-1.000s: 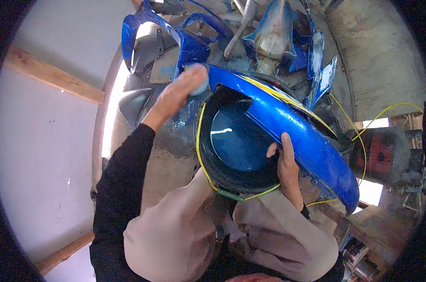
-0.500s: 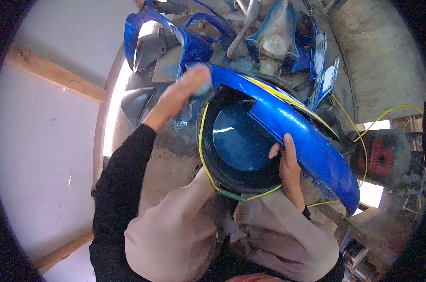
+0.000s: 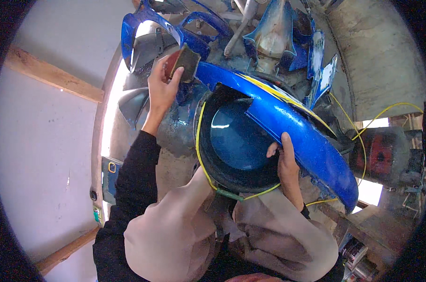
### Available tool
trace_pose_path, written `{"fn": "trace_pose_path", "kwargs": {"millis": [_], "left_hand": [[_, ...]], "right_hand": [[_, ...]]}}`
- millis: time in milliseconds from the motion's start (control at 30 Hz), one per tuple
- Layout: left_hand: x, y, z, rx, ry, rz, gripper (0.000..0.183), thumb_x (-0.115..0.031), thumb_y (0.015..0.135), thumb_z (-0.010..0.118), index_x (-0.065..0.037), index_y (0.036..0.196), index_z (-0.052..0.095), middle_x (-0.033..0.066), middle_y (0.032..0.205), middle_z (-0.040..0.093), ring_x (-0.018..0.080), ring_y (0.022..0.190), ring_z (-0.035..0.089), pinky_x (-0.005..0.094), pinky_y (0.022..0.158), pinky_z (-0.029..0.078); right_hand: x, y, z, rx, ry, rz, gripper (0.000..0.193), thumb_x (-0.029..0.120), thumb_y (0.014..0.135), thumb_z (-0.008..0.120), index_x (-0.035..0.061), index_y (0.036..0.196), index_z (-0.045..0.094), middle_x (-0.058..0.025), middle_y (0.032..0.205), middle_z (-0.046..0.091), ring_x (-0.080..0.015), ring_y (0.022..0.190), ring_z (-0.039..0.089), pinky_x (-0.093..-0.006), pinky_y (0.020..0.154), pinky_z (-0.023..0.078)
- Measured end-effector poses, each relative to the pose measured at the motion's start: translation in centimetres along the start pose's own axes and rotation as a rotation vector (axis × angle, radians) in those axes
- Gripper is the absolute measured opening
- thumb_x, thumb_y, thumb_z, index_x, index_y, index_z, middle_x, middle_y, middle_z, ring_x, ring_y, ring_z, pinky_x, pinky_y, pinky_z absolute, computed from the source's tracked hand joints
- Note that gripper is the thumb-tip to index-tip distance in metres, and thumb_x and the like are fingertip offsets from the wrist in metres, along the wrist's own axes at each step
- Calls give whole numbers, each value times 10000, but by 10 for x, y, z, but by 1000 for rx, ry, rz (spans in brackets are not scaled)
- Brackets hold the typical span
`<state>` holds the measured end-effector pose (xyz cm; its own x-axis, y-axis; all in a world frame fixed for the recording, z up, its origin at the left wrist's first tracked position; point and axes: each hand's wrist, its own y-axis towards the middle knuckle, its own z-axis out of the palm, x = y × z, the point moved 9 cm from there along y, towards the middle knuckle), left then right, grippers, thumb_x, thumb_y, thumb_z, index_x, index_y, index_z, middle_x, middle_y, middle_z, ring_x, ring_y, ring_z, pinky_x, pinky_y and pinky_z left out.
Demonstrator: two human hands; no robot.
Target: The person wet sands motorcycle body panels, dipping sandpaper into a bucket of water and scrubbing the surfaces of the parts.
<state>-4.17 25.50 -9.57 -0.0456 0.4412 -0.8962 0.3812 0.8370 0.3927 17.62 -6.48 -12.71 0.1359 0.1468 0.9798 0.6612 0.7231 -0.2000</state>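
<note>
Pinched between the thumb and fingers of my left hand [image 3: 163,89] is a folded sheet of sandpaper [image 3: 188,63], reddish brown on one side and dull grey-green on the other. It is raised just beside the upper left end of a long blue motorcycle body panel [image 3: 288,120] with yellow and white stripes. My right hand [image 3: 289,167] grips the panel by its lower edge, thumb on the blue face, other fingers mostly hidden. The panel lies slantwise across a black bucket [image 3: 203,155] of dark water [image 3: 239,141], which stands between my knees.
More blue body panels [image 3: 194,44] lie beyond the bucket, and a bluish, worn cover [image 3: 274,35] lies at the far middle. A yellow cord [image 3: 387,110] loops on the right near a red and black machine [image 3: 380,155]. To the left is a pale wall [image 3: 48,141] with wooden battens.
My left hand has moved left and up from the panel's end, and the sandpaper now shows plainly. My right hand and the panel have hardly moved.
</note>
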Motion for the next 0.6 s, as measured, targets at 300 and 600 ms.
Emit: {"fn": "trace_pose_path", "kwargs": {"millis": [300,600], "left_hand": [[10,-3,-46,-237,157,-89,226,-127,882,759,35,1028,699,60,959,719,106,832,649,273,751,510],[-37,-5,65,196,278,251,232,-171,916,694,-39,1107,704,145,976,714,280,884,690,351,791,521]], "right_hand": [[6,-1,8,1,19,-18,353,341,1031,537,1,1046,630,-83,678,598,-164,607,567,-293,616,463],[5,-1,5,-7,-12,4,373,359,1035,528,1,1058,629,-78,695,602,-161,626,572,-292,617,460]]}}
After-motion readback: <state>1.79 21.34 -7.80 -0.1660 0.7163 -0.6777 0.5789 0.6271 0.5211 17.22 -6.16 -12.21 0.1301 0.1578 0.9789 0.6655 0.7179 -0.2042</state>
